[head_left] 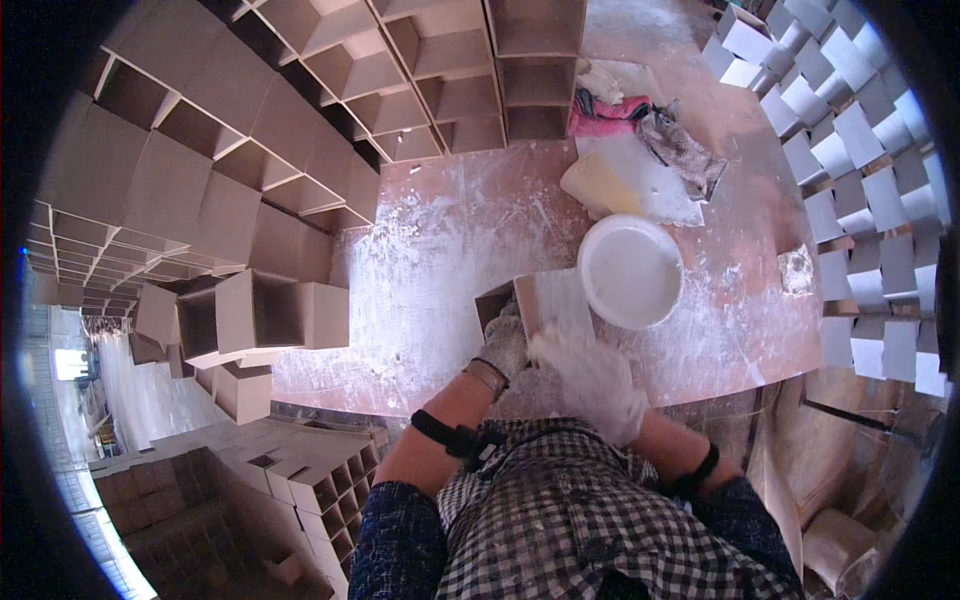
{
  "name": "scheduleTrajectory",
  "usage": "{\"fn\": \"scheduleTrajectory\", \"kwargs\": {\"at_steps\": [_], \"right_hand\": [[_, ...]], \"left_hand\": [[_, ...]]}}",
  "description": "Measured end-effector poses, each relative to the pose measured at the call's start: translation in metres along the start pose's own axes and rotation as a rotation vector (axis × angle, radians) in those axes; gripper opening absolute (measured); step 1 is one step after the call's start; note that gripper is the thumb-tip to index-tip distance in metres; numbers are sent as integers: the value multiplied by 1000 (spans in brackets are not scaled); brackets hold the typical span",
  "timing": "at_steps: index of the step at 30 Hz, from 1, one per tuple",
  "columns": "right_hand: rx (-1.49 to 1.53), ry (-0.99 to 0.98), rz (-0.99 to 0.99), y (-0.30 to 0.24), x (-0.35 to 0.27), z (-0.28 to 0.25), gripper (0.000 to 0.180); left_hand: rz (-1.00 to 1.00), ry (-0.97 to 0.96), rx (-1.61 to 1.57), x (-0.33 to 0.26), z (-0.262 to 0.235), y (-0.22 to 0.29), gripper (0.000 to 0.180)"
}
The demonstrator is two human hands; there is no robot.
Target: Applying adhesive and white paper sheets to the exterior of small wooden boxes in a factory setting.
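small open cardboard box (528, 305) sits on the paste-smeared work table (440, 260), near edge, just left of the white bowl (631, 270). Judgement: press the panel flat with even strokes away from the seam, keep the box pinned so it doesn't slide on the wet surface. left hand (505, 345), gloved, fingers curled around the box's left wall, closed on it. right hand (598, 385), gloved, looks spread flat and open on or just over the box's side panel; motion-blurred, so contact not certain. beyond: rags (640, 120) by a pale slab (600, 185), finished brown boxes (250, 150) stacked left, white-faced boxes (850, 130) right
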State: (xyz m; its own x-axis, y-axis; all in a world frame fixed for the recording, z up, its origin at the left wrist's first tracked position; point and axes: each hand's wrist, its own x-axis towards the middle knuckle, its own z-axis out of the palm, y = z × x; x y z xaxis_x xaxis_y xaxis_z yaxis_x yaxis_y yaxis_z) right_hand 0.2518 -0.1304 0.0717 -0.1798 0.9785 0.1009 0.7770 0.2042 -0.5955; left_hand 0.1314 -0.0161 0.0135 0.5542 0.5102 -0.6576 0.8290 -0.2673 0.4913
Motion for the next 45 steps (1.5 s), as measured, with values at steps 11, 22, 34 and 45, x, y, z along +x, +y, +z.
{"fn": "scheduleTrajectory", "kwargs": {"at_steps": [11, 22, 34, 45], "right_hand": [[-150, 0, -207, 23, 2, 14, 41], [-104, 37, -231, 0, 3, 0, 48], [-5, 461, -339, 73, 47, 1, 47], [1, 280, -32, 41, -50, -4, 40]], "left_hand": [[120, 229, -543, 32, 51, -43, 52], [216, 307, 7, 36, 53, -55, 36], [263, 330, -723, 45, 59, -63, 62], [237, 377, -762, 64, 89, -124, 53]]}}
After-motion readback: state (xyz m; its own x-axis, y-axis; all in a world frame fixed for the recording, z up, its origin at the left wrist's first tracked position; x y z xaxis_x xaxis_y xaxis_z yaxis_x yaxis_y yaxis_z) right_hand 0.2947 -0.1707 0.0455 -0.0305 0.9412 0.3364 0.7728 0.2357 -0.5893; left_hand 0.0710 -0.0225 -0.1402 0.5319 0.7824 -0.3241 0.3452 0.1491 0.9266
